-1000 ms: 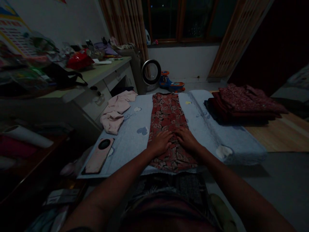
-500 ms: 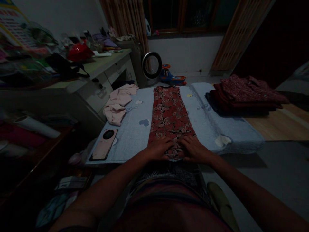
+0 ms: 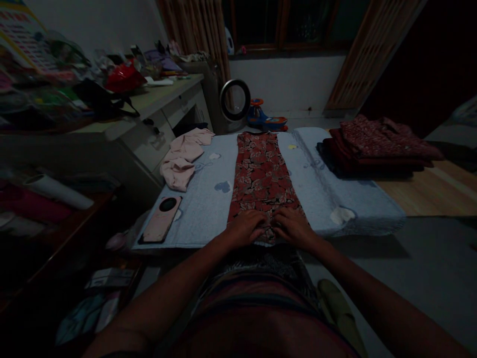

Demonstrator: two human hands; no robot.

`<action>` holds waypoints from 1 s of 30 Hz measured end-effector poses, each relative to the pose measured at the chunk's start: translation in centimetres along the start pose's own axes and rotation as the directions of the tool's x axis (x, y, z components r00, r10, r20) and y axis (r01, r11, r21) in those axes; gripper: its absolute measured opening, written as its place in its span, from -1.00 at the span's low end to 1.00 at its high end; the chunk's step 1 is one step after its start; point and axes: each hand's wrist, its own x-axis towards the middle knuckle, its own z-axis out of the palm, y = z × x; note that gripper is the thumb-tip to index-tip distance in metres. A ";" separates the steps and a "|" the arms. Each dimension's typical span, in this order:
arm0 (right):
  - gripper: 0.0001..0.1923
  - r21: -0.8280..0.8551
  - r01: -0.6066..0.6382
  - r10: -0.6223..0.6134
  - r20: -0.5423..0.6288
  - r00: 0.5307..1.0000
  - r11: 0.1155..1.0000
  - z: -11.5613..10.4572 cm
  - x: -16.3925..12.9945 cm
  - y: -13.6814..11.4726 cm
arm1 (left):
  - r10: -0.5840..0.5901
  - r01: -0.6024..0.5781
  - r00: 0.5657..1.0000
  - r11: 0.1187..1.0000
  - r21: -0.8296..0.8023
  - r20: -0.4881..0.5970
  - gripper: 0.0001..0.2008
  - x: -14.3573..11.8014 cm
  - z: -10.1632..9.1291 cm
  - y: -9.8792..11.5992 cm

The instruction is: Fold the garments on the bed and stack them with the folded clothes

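A long red garment [image 3: 261,169] with a black and beige leaf print lies flat, folded into a narrow strip, on a light blue blanket [image 3: 208,219]. Both hands rest on its near end, close to the blanket's front edge. My left hand [image 3: 248,227] lies on the left part, fingers slightly bent and thumb apart from them. Opposite it, my right hand [image 3: 293,227] touches the right part in a similar pose. Neither hand visibly grips the fabric. The garment's nearest edge is partly hidden by the hands.
A pale pink garment [image 3: 179,164] lies crumpled at the blanket's left, with a pink phone [image 3: 162,223] in front of it. Folded dark red clothes [image 3: 380,146] are stacked at the right. A cluttered desk [image 3: 179,92] stands left; a blue ride-on toy [image 3: 264,119] sits beyond.
My hands have stayed on the near end of the garment, with their fingers a little more bent and drawn in. The view has shifted slightly; the garment lies as before.
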 end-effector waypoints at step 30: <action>-0.37 0.083 0.028 -0.030 0.024 0.999 0.996 0.2 -1.0 -1.1 | 0.020 -0.028 0.998 0.987 0.160 0.053 -0.43 -0.8 0.1 1.2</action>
